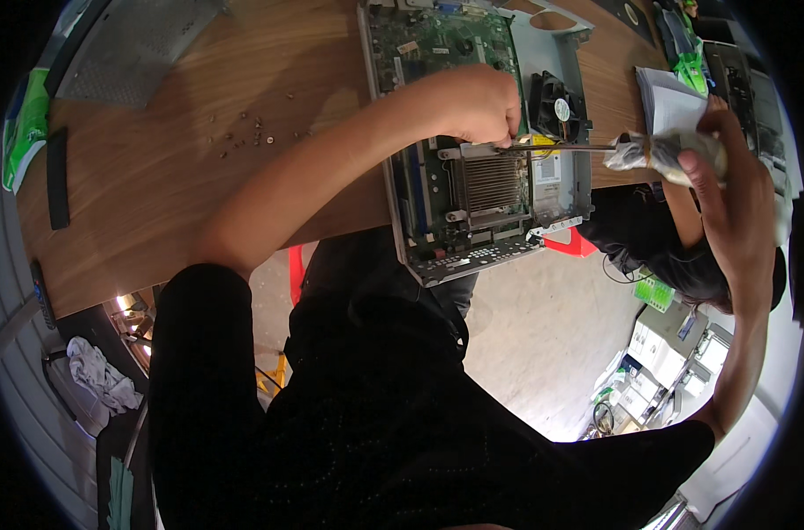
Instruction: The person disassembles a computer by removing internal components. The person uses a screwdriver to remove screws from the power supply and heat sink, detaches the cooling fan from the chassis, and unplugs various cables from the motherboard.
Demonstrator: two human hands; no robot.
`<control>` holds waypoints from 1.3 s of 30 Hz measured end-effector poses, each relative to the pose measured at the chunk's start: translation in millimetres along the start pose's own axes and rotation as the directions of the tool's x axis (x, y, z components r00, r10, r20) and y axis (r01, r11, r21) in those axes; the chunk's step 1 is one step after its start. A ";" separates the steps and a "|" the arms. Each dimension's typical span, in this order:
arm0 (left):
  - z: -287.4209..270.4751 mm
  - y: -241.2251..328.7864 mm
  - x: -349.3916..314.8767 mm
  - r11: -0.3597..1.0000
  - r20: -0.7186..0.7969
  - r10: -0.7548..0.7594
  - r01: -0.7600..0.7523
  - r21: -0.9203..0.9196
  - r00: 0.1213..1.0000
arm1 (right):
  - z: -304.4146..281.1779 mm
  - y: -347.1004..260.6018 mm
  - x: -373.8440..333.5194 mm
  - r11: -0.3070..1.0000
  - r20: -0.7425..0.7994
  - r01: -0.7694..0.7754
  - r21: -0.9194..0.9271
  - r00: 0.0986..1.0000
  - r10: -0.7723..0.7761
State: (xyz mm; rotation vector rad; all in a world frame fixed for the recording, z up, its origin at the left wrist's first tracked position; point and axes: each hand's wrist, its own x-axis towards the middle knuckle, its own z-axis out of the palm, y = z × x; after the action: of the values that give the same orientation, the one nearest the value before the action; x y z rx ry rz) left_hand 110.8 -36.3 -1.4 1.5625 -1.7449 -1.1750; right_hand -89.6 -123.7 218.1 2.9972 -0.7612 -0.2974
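Note:
An opened computer case point(547, 199) lies at the table's front edge, with a green circuit board point(437, 53) inside. A finned heat sink point(492, 184) sits on the board, and a black fan point(554, 106) is to its right. My left hand point(481, 104) reaches across the board, its fingers pinched together just above the heat sink's far edge. What lies between those fingertips is hidden. To the right, my right hand point(736, 190) is closed round the plastic-wrapped handle of a long-shafted screwdriver point(587, 148). Its shaft points left, level, ending at my left fingertips.
Several small screws point(258, 132) lie scattered on the wooden table point(313, 53). A perforated metal cover point(137, 53) is at the far left, by a black strip point(57, 177) and a green packet point(31, 128). White papers point(671, 102) lie at right, near a person in black point(675, 256).

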 end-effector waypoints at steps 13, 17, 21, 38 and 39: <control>6.8 -2.8 8.2 1.000 0.029 0.017 -0.017 -0.001 0.999 | -18.8 -6.3 -11.0 0.967 0.020 0.250 -0.051 0.968 -0.249; 5.2 -4.4 5.8 0.998 0.033 -0.034 0.036 -0.047 0.999 | -18.2 -11.6 -9.6 0.930 0.002 0.349 -0.111 0.936 -0.351; 3.2 -3.2 5.5 1.000 0.042 -0.018 0.018 -0.012 0.999 | -7.9 -9.0 -12.2 0.996 -0.002 0.090 -0.016 0.996 -0.090; 2.2 -2.3 4.8 0.995 0.061 -0.036 0.041 -0.087 0.997 | -26.3 -1.9 -9.8 0.879 0.000 0.460 -0.122 0.886 -0.464; 1.8 -3.6 5.3 0.994 0.061 -0.030 0.036 -0.105 0.998 | -29.1 -0.7 -10.0 0.881 0.066 0.454 -0.135 0.891 -0.449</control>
State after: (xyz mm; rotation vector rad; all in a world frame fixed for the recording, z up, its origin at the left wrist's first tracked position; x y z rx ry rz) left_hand 110.1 -40.8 -6.3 1.5137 -1.6707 -1.3202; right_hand -92.2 -118.7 248.4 2.9921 -0.0182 -0.3955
